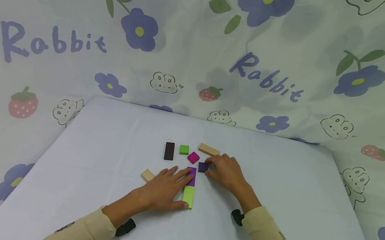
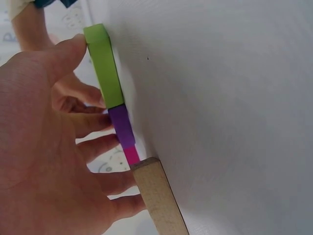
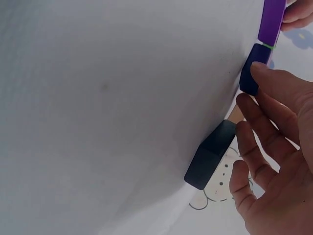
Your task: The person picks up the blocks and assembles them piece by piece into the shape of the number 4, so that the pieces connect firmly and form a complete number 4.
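A light green block (image 1: pixel 188 197) and a purple block (image 1: pixel 191 176) lie end to end on the table. My left hand (image 1: pixel 165 190) is spread beside them, thumb at the green block and fingertips touching the purple one. Just right of the purple block's far end, my right hand (image 1: pixel 227 170) pinches a small dark blue block (image 1: pixel 202 167), also seen as a navy block (image 3: pixel 249 73) in the right wrist view. There a larger dark block (image 3: pixel 210 154) lies by the other fingers. Beyond the purple block sits a magenta block (image 1: pixel 193 157), turned cornerwise.
A dark brown block (image 1: pixel 170 151) and a green cube (image 1: pixel 184 149) lie farther back. One wooden block (image 1: pixel 208 149) is behind my right hand; another wooden block (image 1: pixel 147 175) is partly covered by my left. A patterned curtain (image 1: pixel 188 51) hangs behind the white table (image 1: pixel 117 137).
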### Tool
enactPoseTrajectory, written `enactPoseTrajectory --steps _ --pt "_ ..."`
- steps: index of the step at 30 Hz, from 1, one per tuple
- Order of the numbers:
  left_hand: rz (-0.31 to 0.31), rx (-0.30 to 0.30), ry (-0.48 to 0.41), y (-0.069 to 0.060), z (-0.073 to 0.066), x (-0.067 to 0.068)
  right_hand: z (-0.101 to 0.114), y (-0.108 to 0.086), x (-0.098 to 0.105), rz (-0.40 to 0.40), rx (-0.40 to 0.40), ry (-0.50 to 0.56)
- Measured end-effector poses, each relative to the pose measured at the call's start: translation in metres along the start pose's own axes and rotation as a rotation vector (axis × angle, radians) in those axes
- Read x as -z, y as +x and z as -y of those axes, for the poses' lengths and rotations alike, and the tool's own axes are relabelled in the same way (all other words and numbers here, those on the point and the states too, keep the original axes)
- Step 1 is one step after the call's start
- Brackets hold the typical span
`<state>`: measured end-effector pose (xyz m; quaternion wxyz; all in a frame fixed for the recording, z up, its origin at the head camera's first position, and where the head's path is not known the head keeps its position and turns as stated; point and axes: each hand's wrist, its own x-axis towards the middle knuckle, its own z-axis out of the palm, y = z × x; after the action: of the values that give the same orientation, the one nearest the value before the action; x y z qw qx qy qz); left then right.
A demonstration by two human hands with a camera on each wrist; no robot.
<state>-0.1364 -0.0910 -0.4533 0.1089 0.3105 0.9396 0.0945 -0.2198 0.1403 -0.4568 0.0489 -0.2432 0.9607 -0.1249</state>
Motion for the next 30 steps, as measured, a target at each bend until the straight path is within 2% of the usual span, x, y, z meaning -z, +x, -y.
enactPoseTrajectory --steps 16,23,30 --pt "-0.001 -0.002 -0.019 -0.001 0.001 0.000 0.008 0.007 0.001 -0.008 -0.017 -0.002" --pt "-0.008 -0.006 -0.007 -0.001 0.000 -0.001 0.009 0.011 0.001 -0.038 0.027 0.023" --pt "-0.005 -0.007 -0.009 -0.001 0.001 -0.002 0.015 0.016 0.003 -0.024 0.050 0.031"
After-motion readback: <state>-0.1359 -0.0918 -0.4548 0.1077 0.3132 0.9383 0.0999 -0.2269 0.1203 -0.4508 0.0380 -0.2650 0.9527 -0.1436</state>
